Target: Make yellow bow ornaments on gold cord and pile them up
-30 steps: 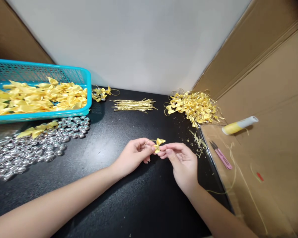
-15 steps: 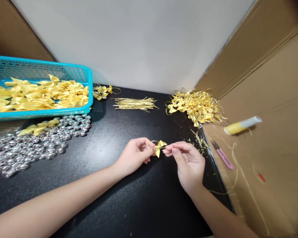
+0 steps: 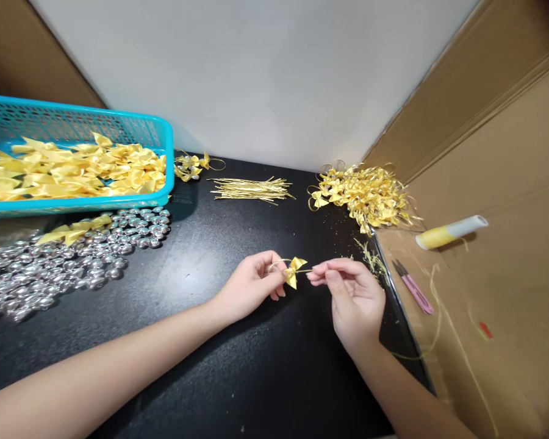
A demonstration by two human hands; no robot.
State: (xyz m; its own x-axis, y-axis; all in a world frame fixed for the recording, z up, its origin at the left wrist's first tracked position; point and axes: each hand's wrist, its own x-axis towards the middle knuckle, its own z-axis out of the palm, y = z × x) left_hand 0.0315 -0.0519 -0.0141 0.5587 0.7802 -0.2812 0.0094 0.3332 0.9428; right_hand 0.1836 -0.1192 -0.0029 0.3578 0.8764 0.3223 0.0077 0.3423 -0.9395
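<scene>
Between my hands, above the black table (image 3: pixel 210 378), is a small yellow ribbon bow (image 3: pixel 294 272) with a loop of gold cord at its left. My left hand (image 3: pixel 256 283) is closed, pinching the bow's left side and the base of the loop between thumb and fingers. From the bow's right side a gold cord (image 3: pixel 305 271) runs out straight. Its end is pinched in the fingertips of my right hand (image 3: pixel 354 299). Whatever lies behind the left fingers is hidden.
A turquoise basket (image 3: pixel 170 158) of yellow bows stands at the left, silver beads (image 3: pixel 59 268) before it. Gold cords (image 3: pixel 254 189) lie at the back. Finished-looking bows (image 3: pixel 366 195) are heaped at the back right. Pink thread snips (image 3: pixel 414 288) and a tube (image 3: pixel 452 231) are at the right.
My right hand has moved a little to the right, away from the bow, and more of the gold cord shows between them. My left hand stays almost in place. The view has shifted slightly.
</scene>
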